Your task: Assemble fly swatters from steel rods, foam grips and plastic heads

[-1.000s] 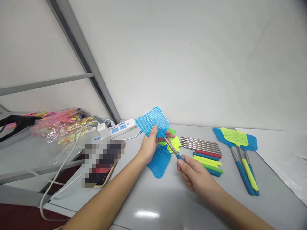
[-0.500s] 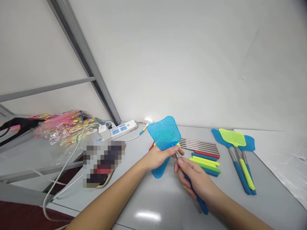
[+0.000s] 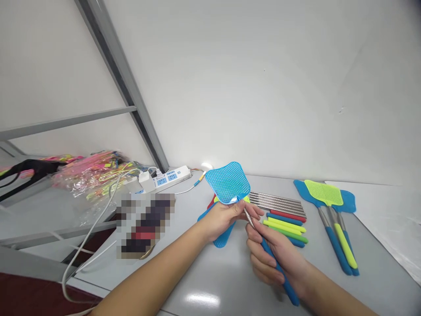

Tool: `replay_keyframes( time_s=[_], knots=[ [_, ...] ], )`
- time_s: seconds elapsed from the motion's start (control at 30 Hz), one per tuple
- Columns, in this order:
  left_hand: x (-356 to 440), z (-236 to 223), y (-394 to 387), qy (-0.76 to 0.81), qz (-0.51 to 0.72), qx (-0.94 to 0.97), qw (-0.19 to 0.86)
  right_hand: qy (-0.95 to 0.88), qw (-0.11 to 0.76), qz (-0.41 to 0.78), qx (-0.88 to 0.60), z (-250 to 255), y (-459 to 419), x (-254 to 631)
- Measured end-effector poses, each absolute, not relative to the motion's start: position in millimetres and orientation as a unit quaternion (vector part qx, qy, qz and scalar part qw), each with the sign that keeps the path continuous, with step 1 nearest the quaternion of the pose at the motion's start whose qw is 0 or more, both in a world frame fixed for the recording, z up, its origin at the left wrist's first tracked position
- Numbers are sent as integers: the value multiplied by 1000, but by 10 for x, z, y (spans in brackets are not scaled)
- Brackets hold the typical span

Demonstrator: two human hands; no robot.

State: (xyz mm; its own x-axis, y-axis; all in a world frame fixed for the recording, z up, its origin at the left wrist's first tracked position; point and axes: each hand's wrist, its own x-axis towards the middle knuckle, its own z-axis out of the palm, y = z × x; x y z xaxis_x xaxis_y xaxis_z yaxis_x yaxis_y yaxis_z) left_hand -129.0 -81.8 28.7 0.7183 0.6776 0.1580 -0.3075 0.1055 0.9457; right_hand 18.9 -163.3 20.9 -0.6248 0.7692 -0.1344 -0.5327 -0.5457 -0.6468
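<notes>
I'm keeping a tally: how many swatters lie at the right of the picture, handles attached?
3. A yellow-green swatter lies on top in the middle; partly beneath it, one blue swatter shows to its left and another blue swatter to its right. No fourth shows.

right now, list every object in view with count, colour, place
held mesh head: 1, blue, centre
held handle: 1, silver and blue, centre
loose mesh heads: count hidden, blue, red, yellow, centre
swatters: 3, two blue, one yellow, right
rods: several, silver, behind loose grips
loose grips: 6, two blue, two yellow, red, green, centre-right
power strip: 1, white and blue, rear
adapter: 1, white, rear left
cables: several, white, left
pixelated item: 1, dark, table left
bagged goods: uncountable, mostly pink, left shelf
strap: 1, black, left
frame: 1, grey, left
sheet: 1, white, right
table: 1, grey, foreground
left hand: 1, bare, centre
right hand: 1, bare, centre
</notes>
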Motion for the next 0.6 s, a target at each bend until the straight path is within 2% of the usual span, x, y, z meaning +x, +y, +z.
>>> replay_keyframes(
  time_s=[0.1,0.2,0.33,0.4,0.6],
  knots=[
    [-1284,314,-832,175,353,571,720,-288,366,864,-189,189,-1600,227],
    [-1270,329,-826,191,381,552,717,-337,371,827,-255,194,-1588,223],
    [-1286,350,-745,224,456,468,723,-486,395,634,-455,228,-1614,174],
    [-1318,375,-683,246,487,445,710,-515,378,580,-505,248,-1630,162],
    [-1499,514,-487,258,603,387,648,-447,316,743,-385,278,-1655,210]
  ],
)
